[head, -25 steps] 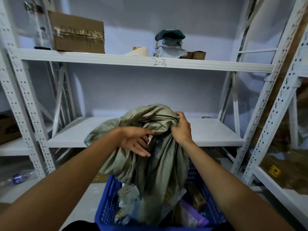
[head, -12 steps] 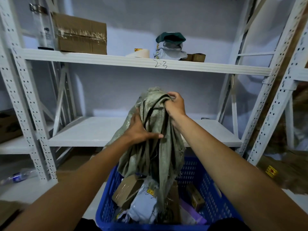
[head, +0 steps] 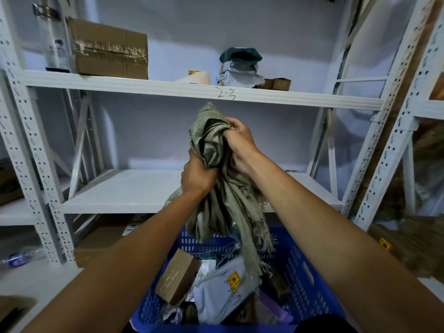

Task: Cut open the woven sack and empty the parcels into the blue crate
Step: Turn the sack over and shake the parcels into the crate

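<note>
The grey-green woven sack (head: 228,207) hangs limp and bunched above the blue crate (head: 305,282), its frayed cut end trailing down onto the parcels. My right hand (head: 240,143) grips the sack's top bunch. A little lower and to the left, my left hand (head: 197,175) is closed around the sack. In the crate lie a brown cardboard box (head: 176,276), a pale grey mailer bag (head: 223,292) with a yellow-and-red sticker, a purple packet (head: 276,308) and other parcels partly hidden under them.
White metal shelving (head: 168,88) stands right behind the crate, its upper shelf carrying a taped carton (head: 110,50), a tape roll (head: 199,76) and stacked bags (head: 240,66). Another rack (head: 394,145) stands at the right. A flat carton (head: 101,239) and a plastic bottle (head: 21,257) lie on the floor at left.
Both hands have lifted the sack higher and gathered it into a tighter bunch. The sack has come clear of the parcels, which now lie uncovered in the crate.
</note>
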